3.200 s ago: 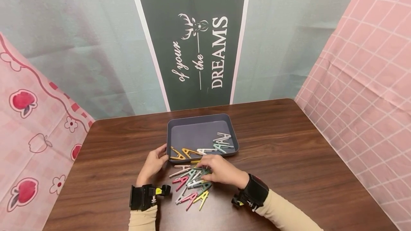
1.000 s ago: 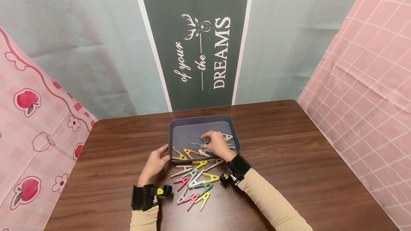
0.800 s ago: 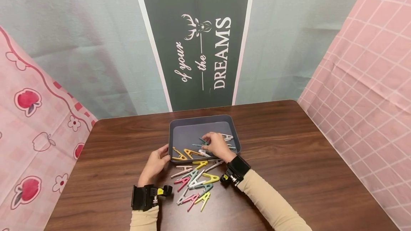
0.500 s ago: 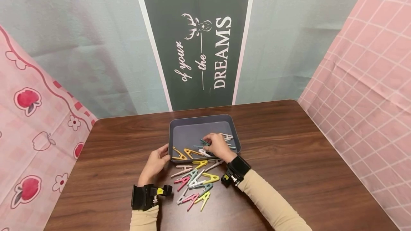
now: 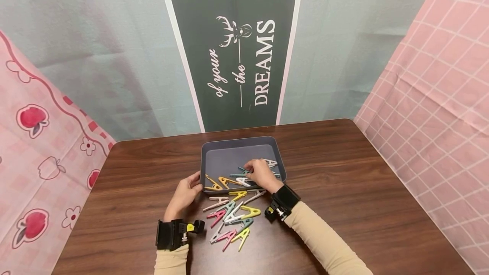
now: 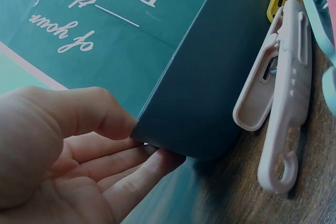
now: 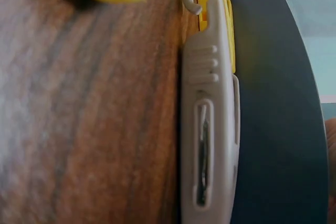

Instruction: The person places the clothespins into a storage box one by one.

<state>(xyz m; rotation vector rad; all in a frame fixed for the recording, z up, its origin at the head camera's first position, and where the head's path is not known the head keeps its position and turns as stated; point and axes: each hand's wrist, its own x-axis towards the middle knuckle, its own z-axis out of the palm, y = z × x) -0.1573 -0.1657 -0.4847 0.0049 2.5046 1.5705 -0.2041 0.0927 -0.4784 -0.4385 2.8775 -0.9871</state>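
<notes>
- The wooden table [image 5: 363, 198] is spreading under everything, bearing the tray and a loose cluster of clothespins.
- The dark tray [image 5: 225, 152] is sitting where it was, its longer sides running left to right.
- The cluster [image 5: 234, 215] is lying uncovered before the tray; about three seconds ago the right hand was covering part of it.
- The right hand [image 5: 262, 175] is now reaching over the near wall into the tray, slanting in from the right with fingers bent, sitting a touch further right than half a second ago. Its fingertips are touching a green clothespin; whether they are pinching it, I cannot tell.
- The left hand [image 5: 184, 194] is holding the tray's near left corner, thumb on the rim and fingers curling beneath.
- The green clothespin [image 5: 237, 175] is resting in the tray's right half, behind a white clothespin [image 5: 242, 181], its long axis running roughly left to right and its spread legs pointing left.
</notes>
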